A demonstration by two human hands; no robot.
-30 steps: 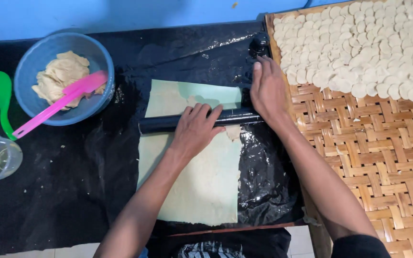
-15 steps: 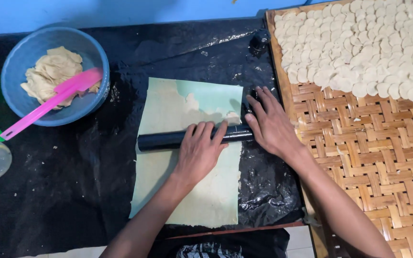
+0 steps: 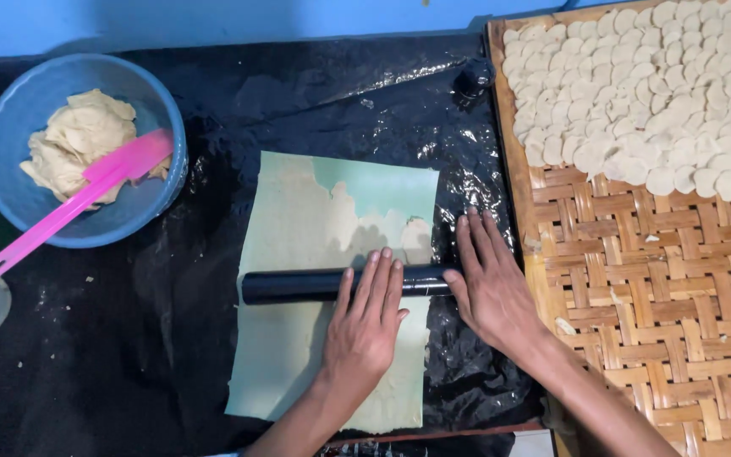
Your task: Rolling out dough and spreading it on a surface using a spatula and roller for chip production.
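Both hands are pressing flat on a black rolling pin (image 3: 332, 285), w/ fingers extended, grip released, not clenched. Left hand (image 3: 365, 326) is lying on the pin's middle, right hand (image 3: 488, 283) on its right end. Pin is lying across a thin dough sheet (image 3: 332, 279) on black plastic (image 3: 171, 355) covering the table.

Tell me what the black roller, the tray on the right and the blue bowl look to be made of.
Black cylindrical roller: smooth, glossy, likely plastic pipe. Brown woven tray: flat interlaced strips, probably bamboo, matte. Round blue bowl: seamless, evenly coloured wall, seemingly plastic.
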